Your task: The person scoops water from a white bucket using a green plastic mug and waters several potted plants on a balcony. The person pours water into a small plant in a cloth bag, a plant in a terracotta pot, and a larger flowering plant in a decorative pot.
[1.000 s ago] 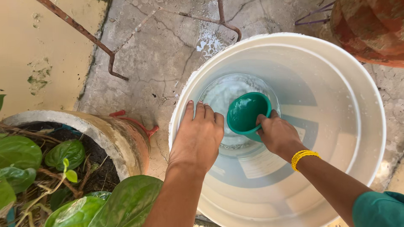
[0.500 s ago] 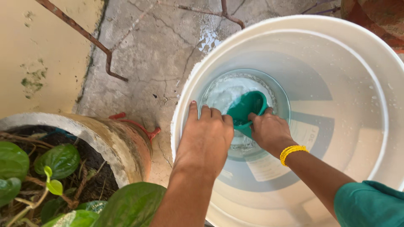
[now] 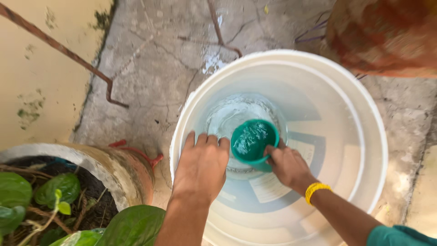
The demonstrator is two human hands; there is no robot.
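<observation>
Inside white bucket [image 3: 364, 136], water-filled green cup [image 3: 254, 141], right hand [image 3: 287, 166] gripping

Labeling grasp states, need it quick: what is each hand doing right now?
Left hand: open, palm down, fingers draped over the white bucket rim.
Right hand: closed on the green cup, held inside the bucket with water in it.

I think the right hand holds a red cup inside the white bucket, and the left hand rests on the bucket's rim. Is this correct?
Not quite: the cup is green, not red. The head view shows it. The rest stands: the right hand holds it inside the white bucket, and the left hand rests on the rim.
</observation>
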